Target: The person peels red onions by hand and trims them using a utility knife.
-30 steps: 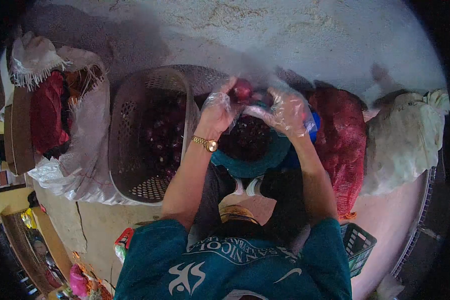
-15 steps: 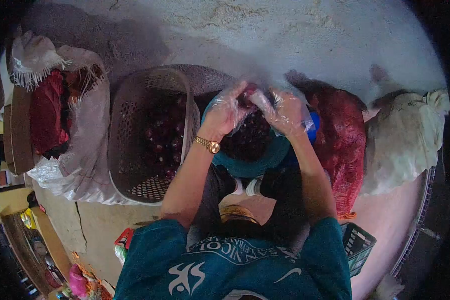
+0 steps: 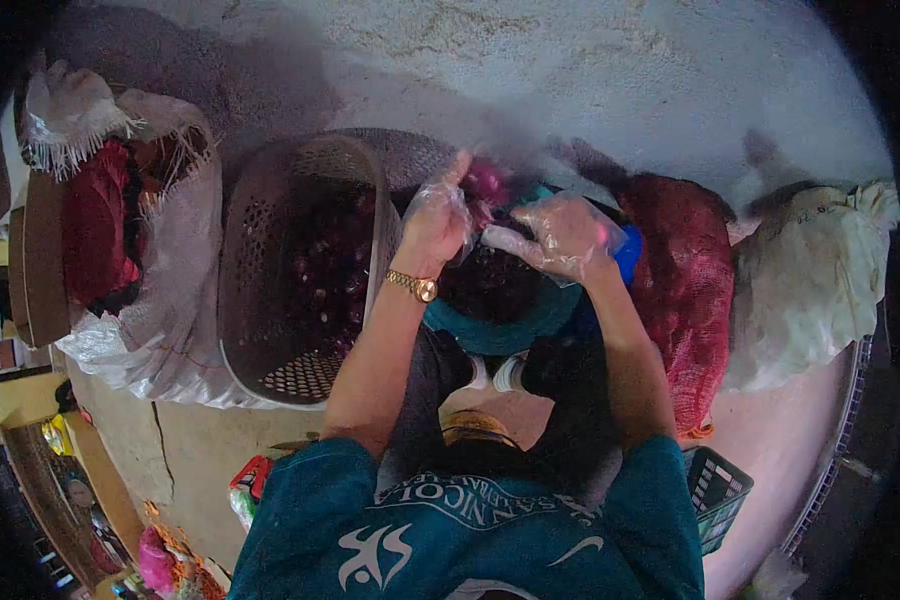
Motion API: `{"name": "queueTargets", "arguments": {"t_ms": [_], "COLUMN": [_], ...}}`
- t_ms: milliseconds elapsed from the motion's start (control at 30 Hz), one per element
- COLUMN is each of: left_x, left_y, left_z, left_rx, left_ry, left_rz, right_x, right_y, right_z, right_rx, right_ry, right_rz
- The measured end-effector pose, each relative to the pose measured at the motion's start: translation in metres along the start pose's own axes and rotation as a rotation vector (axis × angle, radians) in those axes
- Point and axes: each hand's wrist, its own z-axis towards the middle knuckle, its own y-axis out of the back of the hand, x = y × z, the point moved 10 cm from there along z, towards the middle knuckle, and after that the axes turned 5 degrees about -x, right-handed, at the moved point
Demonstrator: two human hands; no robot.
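Note:
My left hand [image 3: 437, 220], in a clear plastic glove and with a gold watch at the wrist, holds a purple-red onion [image 3: 486, 186]. The onion is smeared by motion. Just right of it is my right hand [image 3: 567, 232], also gloved, its fingers curled and its thumb wrapped in white. What those fingers hold, if anything, is hidden. Below both hands stands a teal basin [image 3: 510, 335] with dark purple onion skins or pieces inside, hard to make out. A grey perforated basket [image 3: 375, 190] with several red onions [image 3: 325, 265] is at my left.
A red mesh sack [image 3: 680, 290] and a whitish sack [image 3: 805, 285] stand on the right by the wall. An open white woven sack [image 3: 180, 260] is left of the basket. Near my right elbow sits a dark green crate [image 3: 718, 490]. A blue object [image 3: 628, 252] shows beside my right hand.
My hands have moved apart. The onion now sits in my left hand, clear of the right, which has turned palm down and slid slightly toward me.

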Motion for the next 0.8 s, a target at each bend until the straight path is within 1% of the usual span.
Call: {"name": "queueTargets", "arguments": {"t_ms": [67,100,167,200,267,300,367,467,600,667,700,767,800], "left_x": [-0.013,-0.015,-0.005,-0.007,-0.026,-0.027,-0.02,-0.014,-0.013,-0.014,-0.015,-0.005,-0.003], "left_y": [0.005,0.014,0.024,0.019,0.026,0.026,0.026,0.016,0.017,0.008,0.003,-0.004,-0.003], "left_z": [-0.01,-0.003,0.016,0.013,0.001,0.001,0.004,-0.003,0.003,-0.001,-0.005,-0.011,-0.011], "left_rx": [-0.126,-0.126,0.047,0.048,-0.15,-0.151,-0.141,-0.147,-0.137,-0.098,-0.097,-0.107,-0.106], "left_ry": [-0.151,-0.153,-0.04,-0.04,-0.171,-0.172,-0.1,-0.086,-0.071,-0.058,-0.057,0.042,0.043], "left_rz": [0.031,0.032,0.035,0.035,0.008,0.008,-0.068,-0.118,-0.035,0.008,0.007,0.093,0.094], "right_x": [-0.003,-0.003,0.002,0.001,-0.005,-0.005,-0.017,-0.032,-0.026,-0.027,-0.027,-0.031,-0.03], "right_y": [-0.014,-0.014,-0.019,-0.02,-0.013,-0.012,-0.002,-0.015,0.0,0.004,0.003,0.023,0.023], "right_z": [0.0,-0.001,-0.004,-0.005,-0.004,-0.004,-0.003,-0.007,-0.005,-0.006,-0.007,-0.011,-0.01], "right_rx": [0.16,0.16,0.213,0.213,0.127,0.126,0.039,0.013,0.054,-0.036,-0.035,-0.267,-0.268], "right_ry": [-0.029,-0.027,0.037,0.036,-0.024,-0.023,-0.13,-0.181,-0.188,-0.126,-0.126,-0.184,-0.185], "right_rz": [-0.003,-0.003,-0.009,-0.01,-0.027,-0.026,-0.026,-0.001,-0.032,0.043,0.042,0.044,0.044]}}
